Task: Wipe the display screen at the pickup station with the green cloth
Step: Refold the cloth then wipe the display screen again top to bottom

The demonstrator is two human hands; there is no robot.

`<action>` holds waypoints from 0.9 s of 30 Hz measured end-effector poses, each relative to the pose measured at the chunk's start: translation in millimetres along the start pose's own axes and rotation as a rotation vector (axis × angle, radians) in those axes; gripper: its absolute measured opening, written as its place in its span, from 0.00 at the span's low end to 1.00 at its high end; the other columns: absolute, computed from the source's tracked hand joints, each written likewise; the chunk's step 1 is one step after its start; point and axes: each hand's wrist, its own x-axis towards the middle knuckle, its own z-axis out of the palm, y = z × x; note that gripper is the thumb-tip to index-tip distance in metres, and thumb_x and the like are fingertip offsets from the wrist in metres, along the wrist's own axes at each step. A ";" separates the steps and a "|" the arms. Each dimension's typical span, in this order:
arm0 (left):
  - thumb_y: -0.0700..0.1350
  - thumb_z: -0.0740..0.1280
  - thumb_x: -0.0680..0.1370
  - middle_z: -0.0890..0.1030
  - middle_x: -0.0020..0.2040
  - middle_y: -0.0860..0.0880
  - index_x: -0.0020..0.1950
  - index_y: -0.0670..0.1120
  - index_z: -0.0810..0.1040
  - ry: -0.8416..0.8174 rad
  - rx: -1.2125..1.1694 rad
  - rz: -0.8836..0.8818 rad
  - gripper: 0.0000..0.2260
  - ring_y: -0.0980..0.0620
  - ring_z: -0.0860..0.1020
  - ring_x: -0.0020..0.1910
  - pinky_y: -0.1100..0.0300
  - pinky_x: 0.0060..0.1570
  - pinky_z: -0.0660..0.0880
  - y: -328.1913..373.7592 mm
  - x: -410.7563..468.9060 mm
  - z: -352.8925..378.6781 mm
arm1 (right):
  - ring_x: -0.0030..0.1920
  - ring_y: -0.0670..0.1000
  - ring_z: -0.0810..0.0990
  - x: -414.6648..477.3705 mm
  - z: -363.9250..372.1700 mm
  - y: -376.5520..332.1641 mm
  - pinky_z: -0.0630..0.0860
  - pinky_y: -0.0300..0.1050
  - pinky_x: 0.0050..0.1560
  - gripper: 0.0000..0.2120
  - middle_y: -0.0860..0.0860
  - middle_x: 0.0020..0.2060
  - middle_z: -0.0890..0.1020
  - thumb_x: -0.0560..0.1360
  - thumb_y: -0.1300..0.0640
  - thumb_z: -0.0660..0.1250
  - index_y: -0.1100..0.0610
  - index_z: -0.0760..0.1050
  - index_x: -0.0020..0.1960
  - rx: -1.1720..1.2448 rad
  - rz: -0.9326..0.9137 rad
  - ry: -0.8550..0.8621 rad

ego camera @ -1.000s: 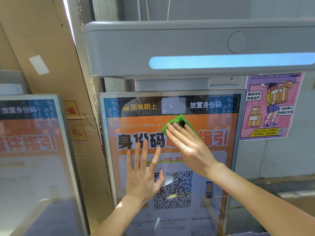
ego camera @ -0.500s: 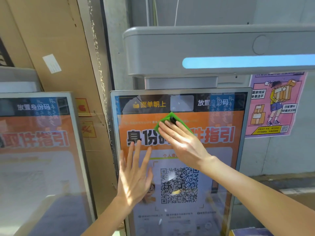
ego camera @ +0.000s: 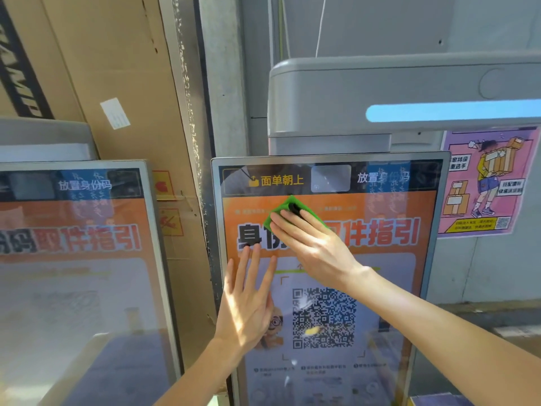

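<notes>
The tall display screen (ego camera: 389,288) stands upright in a grey frame, showing an orange banner and a QR code. My right hand (ego camera: 316,244) lies flat on its upper left part and presses the green cloth (ego camera: 285,208) against the glass; only the cloth's top corner shows past my fingertips. My left hand (ego camera: 248,300) rests flat on the screen's left side below it, fingers spread, holding nothing.
A grey scanner head (ego camera: 380,95) with a blue light bar overhangs the screen. A second, similar screen (ego camera: 73,273) stands to the left. Large cardboard sheets (ego camera: 117,68) lean behind. A pink poster (ego camera: 483,183) hangs on the wall at right.
My right hand and the cloth have slid left across the upper part of the screen. My left hand has shifted toward the screen's left edge. My view has turned to the left.
</notes>
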 end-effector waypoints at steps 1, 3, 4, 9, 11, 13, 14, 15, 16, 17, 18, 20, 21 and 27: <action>0.46 0.64 0.80 0.53 0.84 0.36 0.85 0.46 0.54 -0.017 -0.007 0.007 0.34 0.34 0.54 0.83 0.32 0.75 0.62 0.3 -1.2 -0.9 | 0.82 0.56 0.62 0.7 -3.2 1.7 0.58 0.56 0.83 0.28 0.56 0.80 0.67 0.80 0.70 0.58 0.62 0.66 0.80 -0.006 -0.027 -0.009; 0.45 0.62 0.81 0.52 0.84 0.36 0.85 0.45 0.54 -0.034 -0.033 0.009 0.33 0.33 0.54 0.83 0.31 0.75 0.63 -0.5 -2.8 -4.3 | 0.81 0.56 0.64 14.6 -9.1 7.5 0.60 0.57 0.82 0.27 0.57 0.79 0.68 0.80 0.70 0.56 0.62 0.67 0.79 -0.019 -0.014 0.010; 0.45 0.62 0.80 0.52 0.84 0.36 0.84 0.45 0.56 -0.040 -0.056 0.007 0.33 0.33 0.54 0.83 0.30 0.74 0.63 -0.7 -3.4 -5.7 | 0.81 0.57 0.64 25.6 -10.6 8.7 0.60 0.58 0.82 0.28 0.57 0.79 0.68 0.79 0.71 0.57 0.63 0.67 0.79 -0.018 0.024 0.029; 0.45 0.53 0.84 0.51 0.84 0.36 0.84 0.43 0.55 -0.100 -0.135 0.013 0.28 0.34 0.52 0.83 0.30 0.75 0.63 -5.1 -14.9 -8.8 | 0.82 0.59 0.61 70.5 -2.5 -0.9 0.56 0.59 0.83 0.35 0.59 0.80 0.66 0.73 0.75 0.61 0.65 0.65 0.80 0.029 0.126 0.075; 0.45 0.51 0.85 0.52 0.84 0.36 0.84 0.43 0.54 -0.129 -0.123 -0.002 0.27 0.34 0.53 0.83 0.29 0.74 0.64 -8.8 -21.6 -8.1 | 0.82 0.59 0.61 66.4 7.1 -11.6 0.54 0.57 0.83 0.33 0.59 0.80 0.66 0.74 0.74 0.62 0.65 0.65 0.80 0.043 0.090 0.053; 0.47 0.47 0.86 0.51 0.84 0.37 0.84 0.44 0.54 -0.147 -0.118 0.005 0.26 0.34 0.52 0.83 0.29 0.75 0.61 -12.4 -27.7 -7.6 | 0.82 0.58 0.60 49.0 17.0 -23.8 0.54 0.57 0.84 0.32 0.58 0.80 0.66 0.75 0.73 0.61 0.64 0.65 0.80 0.049 0.008 -0.001; 0.47 0.46 0.86 0.51 0.84 0.37 0.85 0.45 0.54 -0.144 -0.122 0.018 0.26 0.34 0.52 0.83 0.30 0.77 0.59 -14.2 -28.9 -7.5 | 0.82 0.57 0.60 39.9 18.9 -28.5 0.54 0.57 0.84 0.32 0.58 0.81 0.66 0.76 0.73 0.60 0.64 0.65 0.80 0.046 -0.043 -0.038; 0.46 0.46 0.86 0.51 0.84 0.37 0.85 0.45 0.54 -0.138 -0.119 0.033 0.26 0.35 0.52 0.83 0.31 0.77 0.58 -16.5 -29.6 -8.1 | 0.82 0.57 0.60 34.5 18.6 -30.3 0.55 0.56 0.83 0.31 0.57 0.81 0.65 0.77 0.72 0.58 0.63 0.65 0.80 0.040 -0.088 -0.066; 0.44 0.48 0.85 0.51 0.84 0.36 0.85 0.45 0.54 -0.128 -0.106 0.049 0.26 0.35 0.52 0.83 0.33 0.77 0.57 -18.2 -29.4 -8.5 | 0.82 0.56 0.60 33.9 16.5 -28.6 0.55 0.56 0.83 0.31 0.57 0.81 0.66 0.77 0.72 0.57 0.63 0.65 0.80 0.034 -0.114 -0.081; 0.43 0.52 0.83 0.51 0.84 0.36 0.85 0.45 0.54 -0.114 -0.088 0.063 0.28 0.35 0.52 0.83 0.34 0.77 0.57 -19.2 -28.9 -7.8 | 0.82 0.56 0.60 38.6 13.7 -24.9 0.55 0.56 0.83 0.31 0.57 0.81 0.65 0.78 0.71 0.56 0.63 0.65 0.80 0.030 -0.117 -0.079; 0.43 0.56 0.81 0.50 0.84 0.36 0.85 0.45 0.54 -0.107 -0.073 0.068 0.31 0.34 0.52 0.83 0.34 0.77 0.56 -20.0 -29.2 -7.2 | 0.83 0.56 0.60 47.1 11.0 -21.6 0.55 0.56 0.83 0.31 0.57 0.81 0.65 0.78 0.71 0.56 0.63 0.65 0.80 0.027 -0.092 -0.067; 0.44 0.62 0.79 0.51 0.84 0.36 0.85 0.45 0.53 -0.124 -0.053 0.062 0.35 0.34 0.53 0.83 0.34 0.77 0.57 -18.5 -29.2 -8.9 | 0.83 0.56 0.60 68.9 7.0 -15.9 0.55 0.56 0.83 0.32 0.57 0.81 0.65 0.76 0.72 0.58 0.63 0.64 0.81 0.025 0.016 0.003; 0.44 0.65 0.78 0.51 0.84 0.36 0.85 0.45 0.53 -0.130 -0.052 0.051 0.37 0.34 0.53 0.83 0.34 0.77 0.58 -17.1 -29.2 -10.0 | 0.82 0.57 0.60 78.0 7.1 -14.8 0.55 0.56 0.83 0.33 0.57 0.81 0.65 0.76 0.73 0.60 0.64 0.64 0.80 0.027 0.070 0.037; 0.44 0.60 0.80 0.53 0.83 0.34 0.84 0.43 0.56 -0.149 -0.077 0.050 0.32 0.33 0.53 0.83 0.32 0.76 0.63 -16.5 -33.3 -9.4 | 0.83 0.57 0.60 57.6 24.1 -38.8 0.53 0.56 0.84 0.33 0.57 0.80 0.66 0.76 0.75 0.62 0.64 0.65 0.80 0.076 -0.022 -0.013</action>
